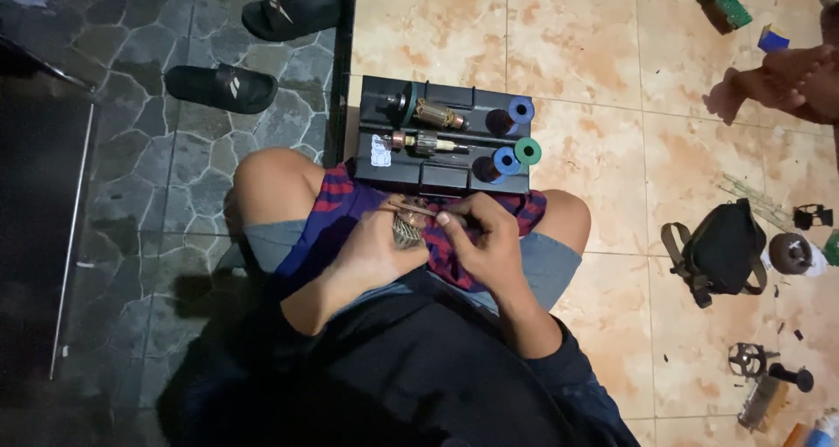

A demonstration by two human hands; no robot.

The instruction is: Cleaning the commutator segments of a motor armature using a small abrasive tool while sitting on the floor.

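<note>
Surroundings: a black tray (pixel 437 178) lies on the tiled floor just ahead of the knees, touching the red-and-blue striped cloth (pixel 336 207) over the lap. On the tray – two motor armatures (pixel 428 128) with copper windings, lying side by side, plus two blue spools (pixel 521 109) and one green spool (pixel 527 150) toward its right end. A pair of black sandals (pixel 253 49) sits on the dark stone paving to the left, well apart from the hands. To the right on the tiles: a black shoulder bag (pixel 724 248), near it a round dark part (pixel 791 253), and further down small dark tool pieces (pixel 769 373). Another person's foot (pixel 782 82) shows at the upper right edge, beside a green board (pixel 724 0). Nothing lies between the hands and the tray.

Item in hand: a third armature (pixel 405 227), held over the lap just behind the tray. Ribbed metallic core, pale grey, with a thin shaft pointing up-left; lower part hidden by the palm.

Left hand (pixel 371 253) – cupped under the armature, fingers wrapped about its core. Right hand (pixel 479 237) – fingers curled, fingertips pressed against the armature's right side; whether it pinches a small tool cannot be told
</note>
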